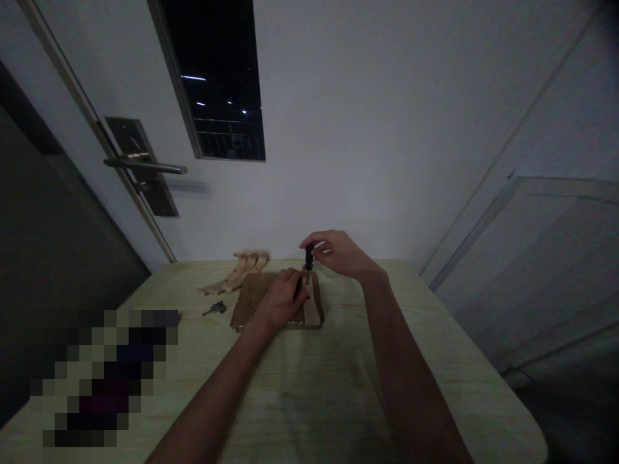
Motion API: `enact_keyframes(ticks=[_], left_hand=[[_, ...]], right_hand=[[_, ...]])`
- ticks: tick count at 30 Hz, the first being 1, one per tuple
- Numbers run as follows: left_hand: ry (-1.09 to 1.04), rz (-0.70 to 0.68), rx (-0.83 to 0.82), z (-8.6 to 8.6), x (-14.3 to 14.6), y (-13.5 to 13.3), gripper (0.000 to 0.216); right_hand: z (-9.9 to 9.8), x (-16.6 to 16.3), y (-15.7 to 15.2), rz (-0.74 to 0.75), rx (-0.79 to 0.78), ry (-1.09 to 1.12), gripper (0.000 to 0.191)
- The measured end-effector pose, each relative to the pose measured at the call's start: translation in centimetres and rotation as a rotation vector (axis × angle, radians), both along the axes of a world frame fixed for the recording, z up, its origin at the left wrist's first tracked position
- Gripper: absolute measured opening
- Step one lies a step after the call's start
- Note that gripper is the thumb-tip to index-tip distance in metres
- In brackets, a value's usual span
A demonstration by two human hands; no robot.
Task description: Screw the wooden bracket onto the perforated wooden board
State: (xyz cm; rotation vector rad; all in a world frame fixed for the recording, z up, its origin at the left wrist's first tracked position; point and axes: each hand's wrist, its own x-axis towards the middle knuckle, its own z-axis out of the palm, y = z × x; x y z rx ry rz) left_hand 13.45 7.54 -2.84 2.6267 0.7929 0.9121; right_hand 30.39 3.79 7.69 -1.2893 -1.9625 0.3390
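Observation:
My right hand is closed around the black handle of a screwdriver. Its shaft points down, nearly upright, at the upper part of a pale wooden piece. That piece lies along the right side of a brown cardboard slab on the table. From the left, my left hand rests over the slab with bent fingers and holds the edge of the wooden piece near the screwdriver tip. Whether a screw sits under the tip is too small to make out.
Several curved wooden pieces lie behind and left of the slab. Small dark metal parts, perhaps screws, sit on the table nearer me. A blurred-out object is at the left. A white door with a handle rises behind the table.

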Motion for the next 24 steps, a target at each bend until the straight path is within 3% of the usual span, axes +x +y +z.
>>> enact_keyframes(ticks=[18,24], left_hand=[[0.003,0.007,-0.012,0.41,-0.05,-0.25,0.02],[-0.008,0.006,-0.027,0.8,-0.06,-0.5,0.018]], right_hand=[[0.14,0.18,-0.31,-0.033,-0.021,0.004,0.031],[0.62,0.06,-0.57,-0.1,-0.03,-0.012,0.019]])
